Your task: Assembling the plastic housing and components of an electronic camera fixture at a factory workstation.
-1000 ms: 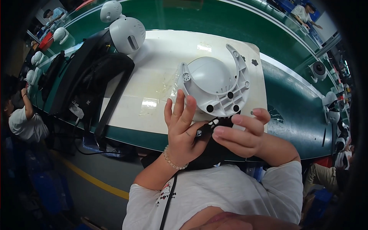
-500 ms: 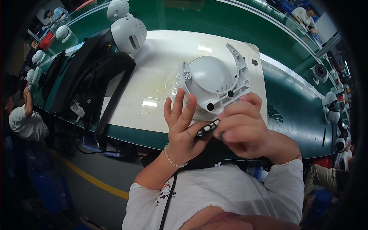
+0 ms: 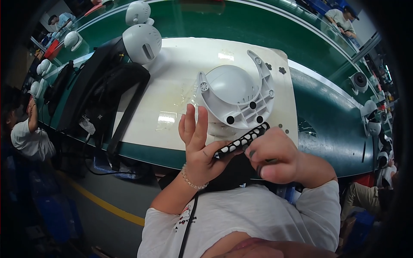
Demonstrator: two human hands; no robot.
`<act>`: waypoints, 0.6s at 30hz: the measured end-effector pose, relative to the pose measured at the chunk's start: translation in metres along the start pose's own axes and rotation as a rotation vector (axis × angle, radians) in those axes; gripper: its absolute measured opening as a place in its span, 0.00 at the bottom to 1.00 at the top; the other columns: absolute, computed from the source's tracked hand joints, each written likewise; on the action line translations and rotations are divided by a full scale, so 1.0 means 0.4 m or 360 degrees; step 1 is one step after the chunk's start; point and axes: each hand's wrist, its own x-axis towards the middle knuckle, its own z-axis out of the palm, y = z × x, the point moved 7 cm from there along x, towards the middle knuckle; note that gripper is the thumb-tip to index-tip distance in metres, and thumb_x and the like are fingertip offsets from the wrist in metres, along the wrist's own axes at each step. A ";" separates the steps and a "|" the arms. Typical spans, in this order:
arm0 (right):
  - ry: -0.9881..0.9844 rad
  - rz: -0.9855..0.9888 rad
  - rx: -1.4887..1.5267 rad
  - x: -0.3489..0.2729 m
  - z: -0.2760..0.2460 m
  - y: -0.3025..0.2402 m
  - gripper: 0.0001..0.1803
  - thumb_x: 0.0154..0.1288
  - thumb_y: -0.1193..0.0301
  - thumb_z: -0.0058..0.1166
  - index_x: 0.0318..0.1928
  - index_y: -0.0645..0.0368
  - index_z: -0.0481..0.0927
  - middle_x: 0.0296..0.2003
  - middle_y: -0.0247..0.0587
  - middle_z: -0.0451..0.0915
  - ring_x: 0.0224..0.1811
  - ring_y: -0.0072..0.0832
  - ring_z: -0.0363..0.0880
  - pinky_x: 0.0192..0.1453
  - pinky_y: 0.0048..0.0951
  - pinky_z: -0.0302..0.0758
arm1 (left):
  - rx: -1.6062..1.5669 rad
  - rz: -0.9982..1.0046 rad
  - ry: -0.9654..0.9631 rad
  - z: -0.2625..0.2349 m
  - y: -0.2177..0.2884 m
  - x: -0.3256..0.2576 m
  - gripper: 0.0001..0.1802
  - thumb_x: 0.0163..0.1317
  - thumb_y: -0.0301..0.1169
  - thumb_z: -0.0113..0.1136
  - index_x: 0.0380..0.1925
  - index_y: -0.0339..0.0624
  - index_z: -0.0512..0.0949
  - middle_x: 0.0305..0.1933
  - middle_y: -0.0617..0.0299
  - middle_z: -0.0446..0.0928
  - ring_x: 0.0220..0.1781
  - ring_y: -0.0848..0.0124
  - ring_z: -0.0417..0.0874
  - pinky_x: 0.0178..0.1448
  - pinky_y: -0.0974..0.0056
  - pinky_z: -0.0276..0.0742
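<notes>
So your left hand (image 3: 199, 154) has one end of that white-spotted black strip (image 3: 243, 141) pinched, just your side of the white crescent-shaped base (image 3: 241, 115), while your right hand (image 3: 276, 154) curls beside it, can't tell what it's gripping.

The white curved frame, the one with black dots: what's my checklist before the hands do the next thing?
1. White curved frame over the pale board, not past its edge: ok.
2. Black round pads on the frame: ok, three show.
3. Every wheel-patterned round covered by a pad: not ok, three look bare.
4. Left hand holding the white-spotted black strip: ok.
5. Right hand holding a pad: cannot tell, its fingers hide too much.
</notes>
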 end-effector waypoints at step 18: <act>-0.0181 0.0784 0.0307 0.203 0.046 0.159 0.35 0.54 0.86 0.48 0.60 0.53 0.52 0.43 0.41 0.69 0.39 0.22 0.73 0.40 0.21 0.70 | 0.0129 -0.0044 -0.0136 0.004 0.005 0.008 0.11 0.40 0.37 0.69 0.22 0.46 0.80 0.65 0.47 0.55 0.67 0.47 0.53 0.65 0.48 0.40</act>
